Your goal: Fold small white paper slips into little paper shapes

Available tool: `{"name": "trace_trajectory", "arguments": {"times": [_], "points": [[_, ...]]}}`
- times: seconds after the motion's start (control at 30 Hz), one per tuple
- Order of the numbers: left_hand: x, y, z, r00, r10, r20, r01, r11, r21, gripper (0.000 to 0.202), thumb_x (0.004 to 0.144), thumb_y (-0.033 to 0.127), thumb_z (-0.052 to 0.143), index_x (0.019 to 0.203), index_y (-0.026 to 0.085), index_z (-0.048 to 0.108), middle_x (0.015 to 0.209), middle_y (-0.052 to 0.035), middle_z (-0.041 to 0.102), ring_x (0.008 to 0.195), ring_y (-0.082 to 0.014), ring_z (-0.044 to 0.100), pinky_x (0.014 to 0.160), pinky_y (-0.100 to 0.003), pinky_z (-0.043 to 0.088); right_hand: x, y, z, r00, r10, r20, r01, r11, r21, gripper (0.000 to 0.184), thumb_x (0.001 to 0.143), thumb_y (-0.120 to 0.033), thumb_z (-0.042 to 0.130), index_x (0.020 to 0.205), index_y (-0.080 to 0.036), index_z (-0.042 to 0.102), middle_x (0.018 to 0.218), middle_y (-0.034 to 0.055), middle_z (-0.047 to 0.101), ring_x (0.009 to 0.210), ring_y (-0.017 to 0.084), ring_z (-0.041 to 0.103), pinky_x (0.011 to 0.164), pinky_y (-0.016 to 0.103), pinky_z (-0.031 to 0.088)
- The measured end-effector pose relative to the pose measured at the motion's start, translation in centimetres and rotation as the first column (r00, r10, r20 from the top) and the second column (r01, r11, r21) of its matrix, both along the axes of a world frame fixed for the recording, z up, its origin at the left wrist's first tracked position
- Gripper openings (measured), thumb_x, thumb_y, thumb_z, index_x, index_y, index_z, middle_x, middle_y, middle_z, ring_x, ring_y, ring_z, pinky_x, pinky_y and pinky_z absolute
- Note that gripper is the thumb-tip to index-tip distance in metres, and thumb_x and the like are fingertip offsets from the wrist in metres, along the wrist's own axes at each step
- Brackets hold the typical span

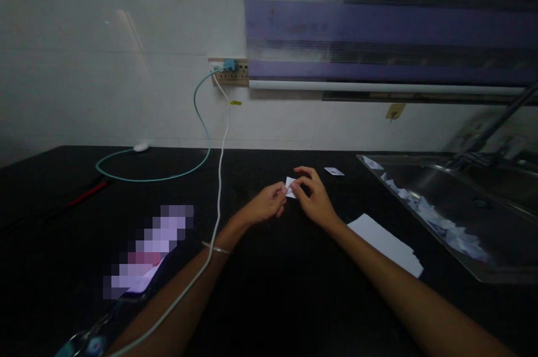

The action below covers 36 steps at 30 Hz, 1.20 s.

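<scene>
Pinched between the fingertips of both hands is a small white paper piece (pixel 290 183), held just above or on the black counter (pixel 260 290); which of the two cannot be told. Its left corner is gripped by the left hand (pixel 269 203), its right side by the right hand (pixel 311 194), with the right index finger raised and curved. Bare counter is left in front of the hands and between the forearms. On the right, room is bounded by a stack of white paper (pixel 382 242), partly covered by the right forearm, and by the metal edge of the sink (pixel 500 222), whose left side is lined with folded paper pieces (pixel 432 216). Beyond the right hand, one flat paper piece (pixel 334 171) is set apart near the wall. On the left, the forearm is crossed in view by a white cable (pixel 219 189); whether it is touched cannot be judged. The phone (pixel 147 259) is blurred by pixels, the keyring (pixel 84 343) is cut off below, and the paper's creases are too small to be read.
</scene>
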<state>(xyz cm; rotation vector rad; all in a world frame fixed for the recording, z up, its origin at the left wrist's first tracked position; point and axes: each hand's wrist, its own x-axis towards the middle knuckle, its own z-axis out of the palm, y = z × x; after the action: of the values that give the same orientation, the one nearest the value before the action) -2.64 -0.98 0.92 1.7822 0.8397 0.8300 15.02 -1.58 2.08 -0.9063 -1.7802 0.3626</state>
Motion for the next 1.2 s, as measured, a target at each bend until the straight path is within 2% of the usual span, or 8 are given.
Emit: {"name": "trace_trajectory", "arguments": {"times": [0.1,0.2,0.37,0.67,0.97,1.2], "points": [[-0.02,0.01,-0.09,1.000,0.008,-0.008,-0.007,0.999,0.044,0.043,0.096,0.058,0.037,0.083,0.019,0.046,0.058,0.0043,0.050,0.046,-0.0075,0.045,0.046,-0.020,0.032,-0.11,0.12,-0.18,0.998,0.049,-0.032,-0.051,0.998,-0.048,0.019,0.093,-0.034,0.055,0.082,-0.021,0.063,0.121,0.0108,0.058,0.115,0.024,0.056,0.099,0.044,0.044],[0.00,-0.05,0.13,0.999,-0.032,0.012,0.031,0.998,0.056,0.042,0.096,0.057,0.038,0.083,0.018,0.046,0.064,0.0042,0.049,0.050,-0.0073,0.048,0.049,-0.020,0.036,-0.25,0.04,-0.04,0.996,0.086,-0.037,-0.088,0.995,-0.047,0.020,0.095,-0.034,0.053,0.083,-0.021,0.062,0.107,0.0087,0.062,0.104,0.022,0.059,0.093,0.039,0.046],[0.11,-0.30,0.47,0.997,-0.067,0.032,0.066,0.997,0.052,0.039,0.098,0.054,0.036,0.083,0.018,0.045,0.067,0.0042,0.047,0.053,-0.0072,0.048,0.053,-0.020,0.039,-0.33,-0.17,0.28,0.998,0.051,-0.020,-0.051,0.999,-0.009,0.017,0.094,-0.033,0.053,0.084,-0.020,0.060,0.089,0.0055,0.059,0.084,0.019,0.058,0.078,0.034,0.047],[0.39,-0.69,0.70,0.999,-0.032,-0.020,0.033,0.998,0.056,0.041,0.100,0.052,0.031,0.081,0.019,0.045,0.065,0.0029,0.050,0.055,-0.0084,0.049,0.057,-0.022,0.041,-0.40,-0.32,0.15,1.000,-0.002,-0.030,0.001,1.000,-0.024,0.016,0.094,-0.031,0.053,0.084,-0.021,0.060,0.085,0.0041,0.059,0.078,0.018,0.056,0.070,0.032,0.045],[0.25,-0.67,0.67,0.999,-0.039,0.002,0.039,0.998,0.058,0.033,0.099,0.047,0.037,0.082,0.019,0.043,0.066,0.0041,0.050,0.054,-0.0081,0.049,0.055,-0.022,0.040,-0.60,-0.30,0.16,0.998,0.019,-0.057,-0.021,0.999,-0.024,0.014,0.093,-0.030,0.055,0.084,-0.021,0.060,0.086,0.0041,0.059,0.081,0.018,0.057,0.072,0.031,0.046],[0.36,-0.60,0.50,0.998,-0.017,-0.055,0.022,0.996,0.085,0.038,0.100,0.049,0.031,0.080,0.019,0.043,0.063,0.0041,0.049,0.052,-0.0082,0.048,0.054,-0.022,0.039,-0.67,-0.33,0.07,0.997,-0.014,-0.074,0.009,0.998,-0.064,0.015,0.091,-0.031,0.057,0.082,-0.020,0.060,0.085,0.0040,0.060,0.078,0.017,0.056,0.069,0.030,0.044]]}}
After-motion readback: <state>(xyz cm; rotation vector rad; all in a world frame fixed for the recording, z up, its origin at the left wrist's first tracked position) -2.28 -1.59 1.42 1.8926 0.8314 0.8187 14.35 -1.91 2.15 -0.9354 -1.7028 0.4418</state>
